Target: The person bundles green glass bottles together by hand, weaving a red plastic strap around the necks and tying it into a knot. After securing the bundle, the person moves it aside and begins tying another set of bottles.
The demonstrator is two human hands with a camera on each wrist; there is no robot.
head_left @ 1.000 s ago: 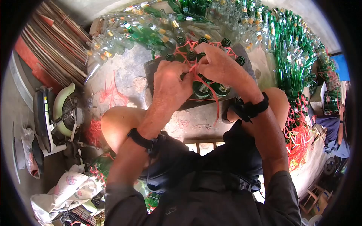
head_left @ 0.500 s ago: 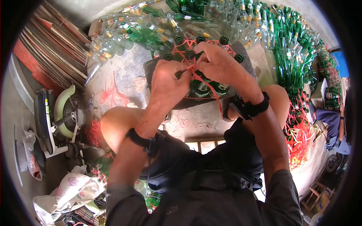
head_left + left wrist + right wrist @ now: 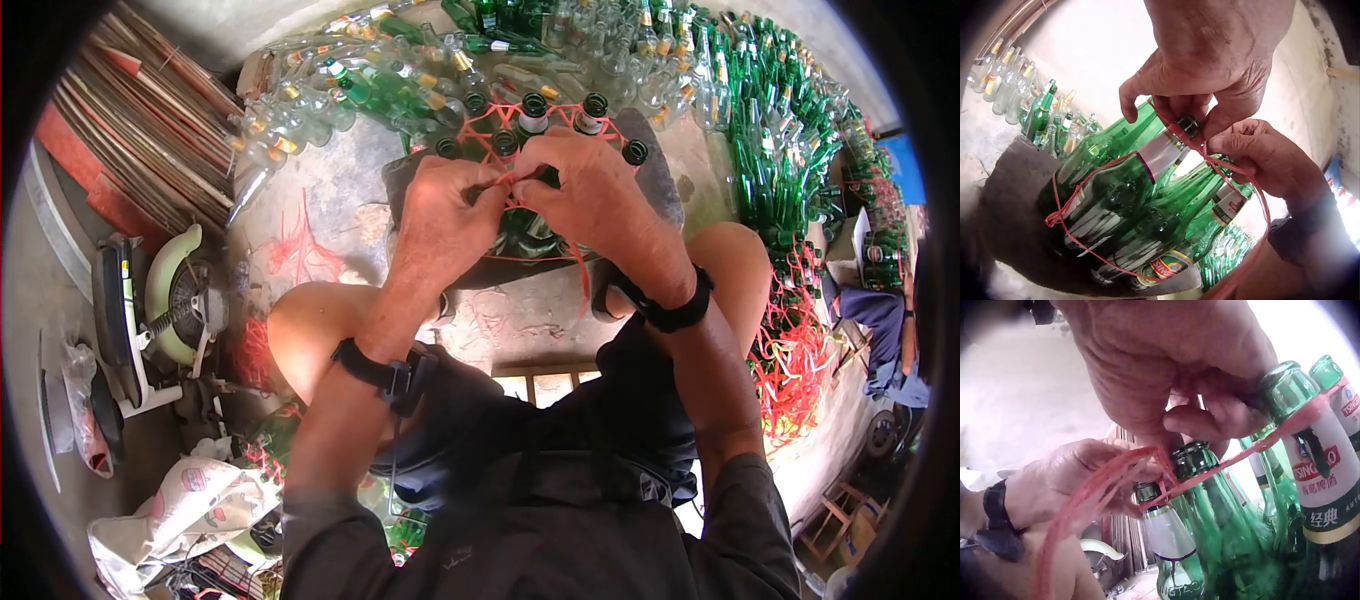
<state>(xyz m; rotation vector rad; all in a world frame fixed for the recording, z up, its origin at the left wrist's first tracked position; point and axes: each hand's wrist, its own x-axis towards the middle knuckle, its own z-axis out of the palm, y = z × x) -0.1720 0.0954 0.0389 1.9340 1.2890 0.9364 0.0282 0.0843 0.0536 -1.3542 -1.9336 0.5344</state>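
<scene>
A cluster of green beer bottles (image 3: 1110, 212) stands upright on a dark slab (image 3: 652, 185), with red plastic string (image 3: 1250, 450) laced around and between their necks. The left hand (image 3: 450, 215) pinches the string between thumb and fingers, over the near side of the cluster. Facing it, the right hand (image 3: 595, 190) pinches the same string, the fingertips of both hands almost meeting. In the right wrist view a loose tail of string loops past the left hand. White labels show on several bottle necks. The hands hide part of the bottles behind them.
Clear bottles (image 3: 310, 120) and green bottles (image 3: 770, 150) are massed along the far side and the right. A bundle of long sticks (image 3: 140, 120) leans at the far left, above a wheeled frame (image 3: 180, 290). A tangle of red string (image 3: 790, 390) lies at right.
The right hand has drawn slightly toward the body and turned, uncovering more of the back bottle necks. The string's loose tail has swung a little. Both hands stay at the string.
</scene>
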